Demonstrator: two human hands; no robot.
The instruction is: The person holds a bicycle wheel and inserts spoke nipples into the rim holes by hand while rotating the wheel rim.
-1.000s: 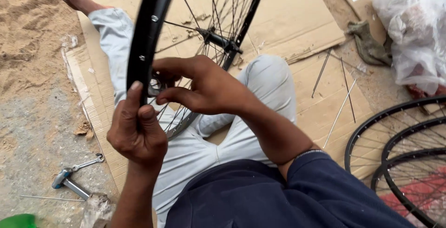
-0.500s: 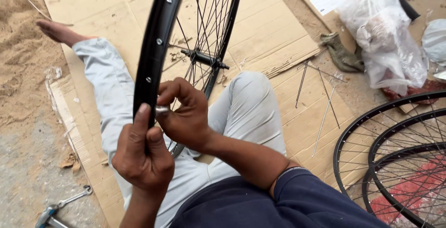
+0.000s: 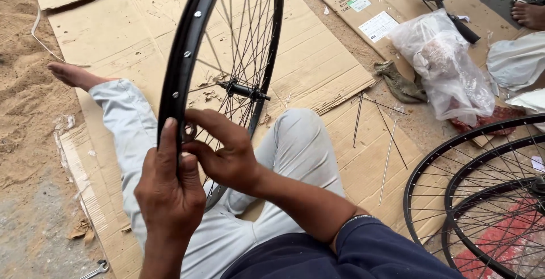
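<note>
I saw one left hand [image 3: 170, 191] gripping the black wheel rim [image 3: 180, 69], fingers wrapped round it, and one right hand [image 3: 224, 151] just behind, fingers pinching at a spoke end. Right of the rim lay two more wheels [image 3: 482, 194], beyond them one plastic bag [image 3: 448, 66]. Since before, the rim had swung more upright.

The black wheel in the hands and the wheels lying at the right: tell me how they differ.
The held wheel stands upright over the person's lap; the wheels at the right lie flat, overlapping on the cardboard. The left hand grips the held wheel's rim and the right hand works among its spokes; no hand touches the wheels at the right. The held wheel's hub is in plain view, theirs mostly cut off. All have black rims and thin metal spokes.
</note>
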